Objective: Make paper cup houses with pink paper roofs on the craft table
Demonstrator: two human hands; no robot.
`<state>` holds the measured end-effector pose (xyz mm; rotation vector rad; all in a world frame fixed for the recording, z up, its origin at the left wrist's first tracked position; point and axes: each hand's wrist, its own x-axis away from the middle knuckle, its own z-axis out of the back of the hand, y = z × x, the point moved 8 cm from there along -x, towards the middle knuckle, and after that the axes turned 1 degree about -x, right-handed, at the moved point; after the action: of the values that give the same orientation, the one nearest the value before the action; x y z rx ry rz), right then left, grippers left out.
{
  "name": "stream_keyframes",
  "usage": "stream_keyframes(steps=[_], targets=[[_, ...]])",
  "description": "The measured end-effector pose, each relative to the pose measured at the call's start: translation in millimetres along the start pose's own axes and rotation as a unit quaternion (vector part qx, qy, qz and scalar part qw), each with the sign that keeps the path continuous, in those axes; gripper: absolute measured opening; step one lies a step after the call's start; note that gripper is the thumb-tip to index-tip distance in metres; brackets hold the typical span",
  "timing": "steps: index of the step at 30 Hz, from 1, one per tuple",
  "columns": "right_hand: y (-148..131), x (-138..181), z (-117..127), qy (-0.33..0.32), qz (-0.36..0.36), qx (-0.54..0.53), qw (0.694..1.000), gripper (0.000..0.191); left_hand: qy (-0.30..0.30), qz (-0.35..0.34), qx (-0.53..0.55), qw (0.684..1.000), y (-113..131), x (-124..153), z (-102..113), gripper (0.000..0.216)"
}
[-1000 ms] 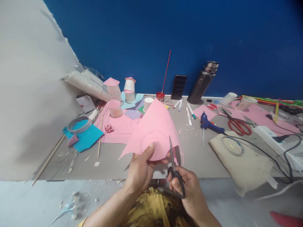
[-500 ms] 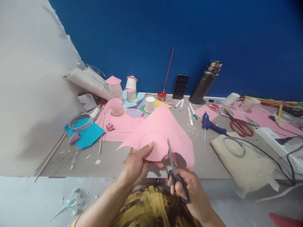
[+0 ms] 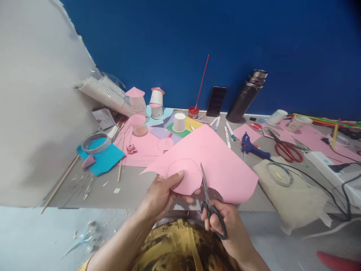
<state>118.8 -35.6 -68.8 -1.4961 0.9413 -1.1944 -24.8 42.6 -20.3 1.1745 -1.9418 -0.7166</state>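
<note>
A large sheet of pink paper [image 3: 225, 169] with a drawn circle, partly cut round, is held above the front of the table. My left hand [image 3: 163, 192] pinches it at the circle's lower left, thumb on top and fingers beneath. In my right hand [image 3: 225, 222] are black-handled scissors [image 3: 207, 192], my fingers through the loops. Their blades lie along the circle's right edge and point away from me. Behind the sheet stands an upturned white paper cup [image 3: 179, 123].
Decorated cups with pink cone tops [image 3: 136, 99] stand at the back left. To the right lie a blue glue gun [image 3: 252, 146], red-handled scissors [image 3: 287, 150], a cloth [image 3: 284, 199] and a power strip [image 3: 329, 173]. A dark flask [image 3: 245, 98] leans on the blue wall.
The right side of the pink sheet has unfolded outward to the right and lies flatter. Both hands keep their hold, and the scissors stay at the circle's right edge.
</note>
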Motion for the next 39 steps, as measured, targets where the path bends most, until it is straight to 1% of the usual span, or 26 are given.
stream_keyframes(steps=[4,10,18,26,31,35,39], targets=[[0.2,0.4,-0.7,0.002,-0.003,-0.01,1.0,0.062,-0.001,0.002,-0.004,1.0,0.1,-0.1,0.7,0.038],[-1.2,1.2,-2.0,0.004,0.003,-0.028,1.0,0.066,-0.003,0.001,-0.015,1.0,0.2,0.4,-1.2,0.034],[-1.5,0.4,-2.0,0.012,0.011,-0.04,0.999,0.064,-0.005,-0.001,-0.011,1.0,1.8,0.5,-3.3,0.037],[-1.1,-0.3,-2.9,0.008,-0.006,-0.04,0.999,0.063,-0.006,0.002,-0.026,1.0,4.2,-2.7,2.1,0.04],[-4.0,-0.6,-1.8,0.004,-0.004,-0.031,0.999,0.063,-0.029,0.005,-0.039,0.999,9.3,-3.8,4.4,0.039],[-6.7,-0.1,-2.4,-0.006,-0.005,-0.014,1.0,0.064,-0.049,0.002,-0.076,0.996,14.3,-4.7,6.0,0.035],[-6.0,0.6,-2.5,0.001,-0.014,-0.016,1.0,0.065,-0.068,0.011,-0.105,0.992,16.0,-7.1,7.6,0.039]])
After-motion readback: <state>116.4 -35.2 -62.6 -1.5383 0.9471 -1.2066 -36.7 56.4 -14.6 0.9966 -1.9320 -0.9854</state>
